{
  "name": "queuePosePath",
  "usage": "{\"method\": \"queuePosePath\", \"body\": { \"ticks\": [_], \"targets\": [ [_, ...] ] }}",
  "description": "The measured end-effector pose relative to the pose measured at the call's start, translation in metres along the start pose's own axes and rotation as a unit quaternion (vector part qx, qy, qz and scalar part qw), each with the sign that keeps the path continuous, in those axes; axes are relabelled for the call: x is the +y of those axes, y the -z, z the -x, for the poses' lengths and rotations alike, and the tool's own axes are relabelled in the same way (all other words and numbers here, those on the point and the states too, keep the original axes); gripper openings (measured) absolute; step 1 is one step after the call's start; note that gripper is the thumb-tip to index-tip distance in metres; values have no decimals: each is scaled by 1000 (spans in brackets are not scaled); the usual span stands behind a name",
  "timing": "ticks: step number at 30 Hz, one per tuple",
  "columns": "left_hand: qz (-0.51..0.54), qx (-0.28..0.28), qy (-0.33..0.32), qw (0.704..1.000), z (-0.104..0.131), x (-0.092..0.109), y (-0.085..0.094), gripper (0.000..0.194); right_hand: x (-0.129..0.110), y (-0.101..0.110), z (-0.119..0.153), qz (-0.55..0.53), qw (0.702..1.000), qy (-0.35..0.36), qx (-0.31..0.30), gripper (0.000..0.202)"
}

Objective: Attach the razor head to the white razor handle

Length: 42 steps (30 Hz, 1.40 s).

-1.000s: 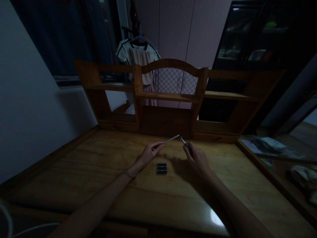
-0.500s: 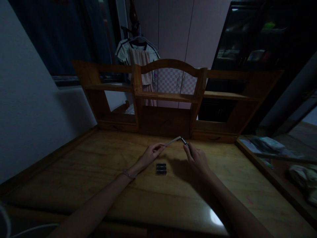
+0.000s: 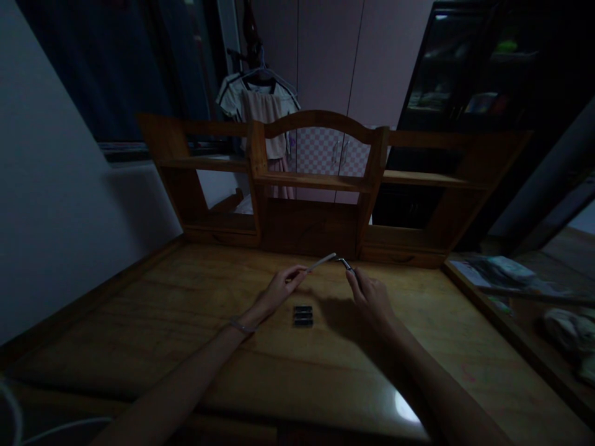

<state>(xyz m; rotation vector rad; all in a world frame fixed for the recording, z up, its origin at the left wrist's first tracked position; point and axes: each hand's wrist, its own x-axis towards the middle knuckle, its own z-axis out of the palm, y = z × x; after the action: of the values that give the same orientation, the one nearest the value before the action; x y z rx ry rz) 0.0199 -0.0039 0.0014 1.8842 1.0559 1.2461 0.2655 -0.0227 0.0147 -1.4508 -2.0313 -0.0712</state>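
Over the desk, my left hand (image 3: 284, 286) pinches the near end of a thin pale stick (image 3: 321, 262), which slants up to the right. My right hand (image 3: 372, 297) is closed around a slim dark tool with a shiny metal tip (image 3: 344, 264). That tip appears bent and points left, close to the stick's far end; whether they touch is hard to tell. Most of the tool's handle is hidden in my fingers. Below and between my hands, three small dark bars (image 3: 303, 316), like batteries, lie side by side on the wooden desk (image 3: 260, 378).
A wooden shelf unit (image 3: 316, 181) stands along the desk's back edge. To the left is a white wall (image 3: 56, 186). Papers and a plastic bag (image 3: 511, 270) lie beyond the desk's right edge, with cloth (image 3: 569, 337) nearer. A white cable (image 3: 69, 426) runs at lower left.
The stick's far end has shifted slightly left and up. The tool's tip has turned to point more to the left, showing more shiny metal. The dark bars stay put.
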Motion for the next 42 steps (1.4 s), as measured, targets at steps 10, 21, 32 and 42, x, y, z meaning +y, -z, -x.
{"method": "queuePosePath", "body": {
  "ticks": [10, 21, 32, 42],
  "targets": [
    [-18, 10, 7, 1000, -1, -6, -2, 32, -2, 0, 1, -5, 1000, -11, -20, 41],
    [-3, -3, 5, 1000, 0, -4, -1, 34, -2, 2, 0, -28, 999, -14, -9, 40],
    [-9, 2, 0, 1000, 1, -2, 0, 32, -2, 3, 0, -33, 999, -28, -7, 42],
    [-14, 5, -3, 1000, 2, -1, -1, 32, 4, -2, 0, 0, 1000, -12, -12, 44]
  ]
}}
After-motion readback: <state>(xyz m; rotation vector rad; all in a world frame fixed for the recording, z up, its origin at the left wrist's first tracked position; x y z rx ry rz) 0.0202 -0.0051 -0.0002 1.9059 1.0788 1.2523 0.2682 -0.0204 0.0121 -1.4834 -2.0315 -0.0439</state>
